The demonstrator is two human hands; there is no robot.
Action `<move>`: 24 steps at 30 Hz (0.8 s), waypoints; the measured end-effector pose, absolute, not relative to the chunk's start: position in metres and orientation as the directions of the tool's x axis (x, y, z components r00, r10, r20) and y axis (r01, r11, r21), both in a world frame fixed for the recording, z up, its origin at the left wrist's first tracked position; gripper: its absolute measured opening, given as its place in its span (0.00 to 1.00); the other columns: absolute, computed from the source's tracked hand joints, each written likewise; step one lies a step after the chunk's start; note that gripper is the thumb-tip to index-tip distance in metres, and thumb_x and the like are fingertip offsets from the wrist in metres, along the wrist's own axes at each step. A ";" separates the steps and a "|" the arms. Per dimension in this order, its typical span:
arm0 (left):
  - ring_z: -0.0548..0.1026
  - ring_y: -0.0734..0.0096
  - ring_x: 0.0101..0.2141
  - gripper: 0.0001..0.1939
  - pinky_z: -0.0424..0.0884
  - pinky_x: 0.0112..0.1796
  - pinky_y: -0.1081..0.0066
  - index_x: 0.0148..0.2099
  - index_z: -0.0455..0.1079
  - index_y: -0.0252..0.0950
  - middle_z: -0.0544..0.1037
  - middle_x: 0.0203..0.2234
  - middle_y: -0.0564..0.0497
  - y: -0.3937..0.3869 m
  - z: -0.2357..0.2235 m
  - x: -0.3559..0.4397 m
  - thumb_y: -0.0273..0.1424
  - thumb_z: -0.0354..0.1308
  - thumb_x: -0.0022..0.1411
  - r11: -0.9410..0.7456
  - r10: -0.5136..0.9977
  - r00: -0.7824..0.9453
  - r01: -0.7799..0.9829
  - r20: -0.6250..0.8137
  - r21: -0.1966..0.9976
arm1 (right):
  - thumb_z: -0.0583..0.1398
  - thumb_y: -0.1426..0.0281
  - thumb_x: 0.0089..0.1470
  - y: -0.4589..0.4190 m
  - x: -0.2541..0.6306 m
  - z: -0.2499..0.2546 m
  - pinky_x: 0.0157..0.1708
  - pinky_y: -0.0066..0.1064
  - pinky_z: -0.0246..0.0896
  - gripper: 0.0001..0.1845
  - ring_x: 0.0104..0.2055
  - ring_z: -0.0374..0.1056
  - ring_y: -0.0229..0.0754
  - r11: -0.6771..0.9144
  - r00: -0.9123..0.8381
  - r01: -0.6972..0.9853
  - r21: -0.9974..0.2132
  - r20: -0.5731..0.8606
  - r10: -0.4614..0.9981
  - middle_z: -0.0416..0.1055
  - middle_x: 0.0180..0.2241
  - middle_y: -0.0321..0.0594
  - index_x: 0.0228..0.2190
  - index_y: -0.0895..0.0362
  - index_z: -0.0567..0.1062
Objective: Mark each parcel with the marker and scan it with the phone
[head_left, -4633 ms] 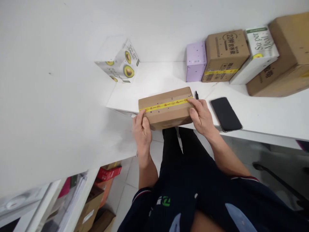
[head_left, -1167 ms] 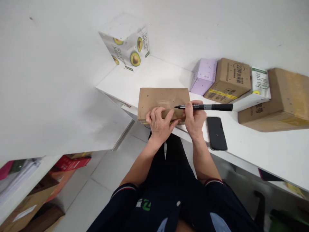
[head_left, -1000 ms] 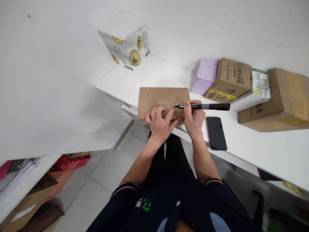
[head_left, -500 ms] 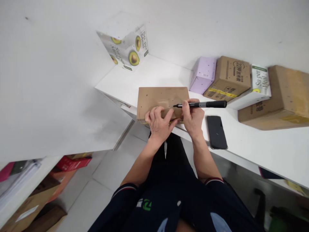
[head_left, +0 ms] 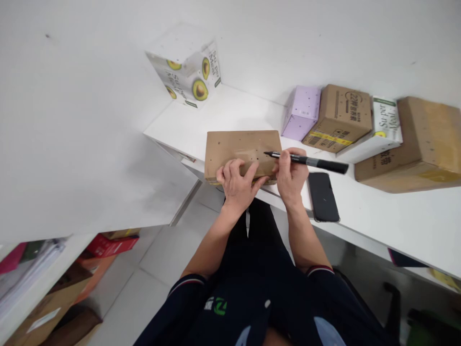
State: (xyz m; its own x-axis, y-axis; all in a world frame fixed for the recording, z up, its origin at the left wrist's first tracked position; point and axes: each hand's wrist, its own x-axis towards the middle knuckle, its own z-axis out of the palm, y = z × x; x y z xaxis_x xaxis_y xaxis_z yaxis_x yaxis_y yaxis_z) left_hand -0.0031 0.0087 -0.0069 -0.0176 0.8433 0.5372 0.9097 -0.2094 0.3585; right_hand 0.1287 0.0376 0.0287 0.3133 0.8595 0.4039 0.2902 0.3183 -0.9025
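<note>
A brown cardboard box lies at the front edge of the white desk, with a few small dark dots on its top. My left hand grips its near side, fingers bent over the top. In my right hand is a black marker pen, pinched between thumb and fingers. The pen's uncapped tip points left, just over the box's top; whether it touches the cardboard I cannot tell. A dark phone lies on the desk to the right of my right hand.
Along the wall at right stand a lilac box, a brown printed box, a white Super Meal box and a large taped carton. An avocado-printed box stands at the back left. Shelves with cartons are at lower left.
The marker's tip has moved right and slightly up, and its back end has swung down. My right hand has shifted slightly right. My left hand stays on the box.
</note>
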 end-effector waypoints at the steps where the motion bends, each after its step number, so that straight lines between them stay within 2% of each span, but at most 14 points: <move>1: 0.68 0.49 0.53 0.24 0.53 0.55 0.48 0.50 0.78 0.45 0.73 0.47 0.40 0.009 -0.007 -0.003 0.55 0.56 0.64 -0.206 0.848 -0.021 0.907 0.530 0.366 | 0.54 0.49 0.63 0.037 0.131 0.026 0.21 0.27 0.59 0.18 0.19 0.63 0.33 0.335 0.359 0.256 -0.907 0.410 0.838 0.67 0.22 0.28 0.38 0.50 0.68; 4: 0.67 0.49 0.53 0.27 0.53 0.56 0.48 0.49 0.79 0.46 0.73 0.47 0.40 0.014 -0.008 -0.003 0.58 0.54 0.63 -0.210 0.846 -0.027 0.901 0.533 0.380 | 0.54 0.50 0.63 0.036 0.148 0.014 0.24 0.29 0.65 0.19 0.23 0.67 0.33 0.331 0.458 0.271 -0.904 0.424 0.782 0.72 0.33 0.34 0.46 0.50 0.69; 7: 0.67 0.49 0.53 0.27 0.52 0.56 0.49 0.49 0.79 0.46 0.73 0.47 0.40 0.022 -0.009 -0.004 0.59 0.54 0.63 -0.224 0.832 -0.024 0.900 0.555 0.374 | 0.52 0.59 0.65 0.037 0.179 0.001 0.40 0.38 0.72 0.18 0.36 0.73 0.40 0.205 0.384 0.530 -0.823 0.448 0.807 0.74 0.43 0.42 0.51 0.52 0.70; 9: 0.67 0.50 0.53 0.27 0.52 0.56 0.49 0.50 0.78 0.46 0.73 0.48 0.40 0.026 -0.010 -0.005 0.58 0.54 0.63 -0.245 0.820 -0.009 0.899 0.573 0.364 | 0.50 0.67 0.65 0.039 0.198 -0.007 0.52 0.46 0.68 0.20 0.48 0.71 0.48 0.121 0.188 0.760 -0.638 0.394 0.900 0.74 0.49 0.48 0.54 0.53 0.72; 11: 0.67 0.49 0.54 0.27 0.52 0.57 0.48 0.51 0.78 0.45 0.73 0.48 0.40 0.029 -0.011 -0.006 0.58 0.54 0.63 -0.263 0.816 0.006 0.895 0.578 0.362 | 0.48 0.73 0.64 0.040 0.210 -0.013 0.56 0.51 0.62 0.24 0.58 0.63 0.55 0.094 0.005 0.912 -0.400 0.239 0.971 0.72 0.55 0.53 0.57 0.54 0.71; 13: 0.66 0.49 0.54 0.28 0.51 0.57 0.48 0.52 0.77 0.45 0.72 0.49 0.39 0.030 -0.010 -0.007 0.58 0.53 0.64 -0.265 0.824 0.011 0.890 0.566 0.370 | 0.47 0.76 0.63 0.043 0.212 -0.018 0.56 0.55 0.60 0.28 0.63 0.57 0.60 0.097 -0.078 0.973 -0.207 0.099 0.992 0.69 0.59 0.55 0.61 0.54 0.69; 15: 0.66 0.49 0.54 0.28 0.52 0.57 0.48 0.53 0.77 0.45 0.73 0.49 0.39 0.029 -0.010 -0.007 0.57 0.53 0.64 -0.266 0.833 0.018 0.889 0.553 0.372 | 0.47 0.76 0.62 0.045 0.209 -0.022 0.56 0.57 0.59 0.30 0.65 0.53 0.63 0.102 -0.100 0.991 -0.092 0.033 0.994 0.68 0.61 0.54 0.63 0.53 0.67; 17: 0.67 0.50 0.55 0.27 0.52 0.58 0.49 0.53 0.77 0.45 0.73 0.49 0.39 0.028 -0.010 -0.009 0.56 0.53 0.65 -0.270 0.833 0.026 0.890 0.552 0.366 | 0.47 0.77 0.61 0.045 0.206 -0.024 0.56 0.57 0.60 0.32 0.66 0.52 0.64 0.109 -0.108 0.993 -0.050 0.010 0.994 0.67 0.63 0.52 0.64 0.52 0.65; 20: 0.67 0.51 0.55 0.24 0.52 0.60 0.48 0.53 0.78 0.45 0.74 0.50 0.39 0.027 -0.011 -0.010 0.53 0.55 0.65 -0.283 0.823 0.031 0.888 0.567 0.361 | 0.47 0.76 0.61 0.034 0.208 -0.026 0.56 0.57 0.62 0.33 0.65 0.54 0.63 0.071 -0.067 0.995 -0.076 0.056 0.996 0.65 0.64 0.52 0.65 0.52 0.63; 24: 0.68 0.52 0.56 0.21 0.52 0.61 0.47 0.53 0.78 0.44 0.74 0.49 0.40 0.026 -0.015 -0.013 0.48 0.57 0.65 -0.304 0.785 0.034 0.891 0.619 0.336 | 0.52 0.64 0.62 -0.002 0.229 -0.024 0.58 0.61 0.59 0.33 0.66 0.54 0.67 -0.114 0.141 0.983 -0.141 0.196 0.971 0.60 0.66 0.60 0.67 0.56 0.60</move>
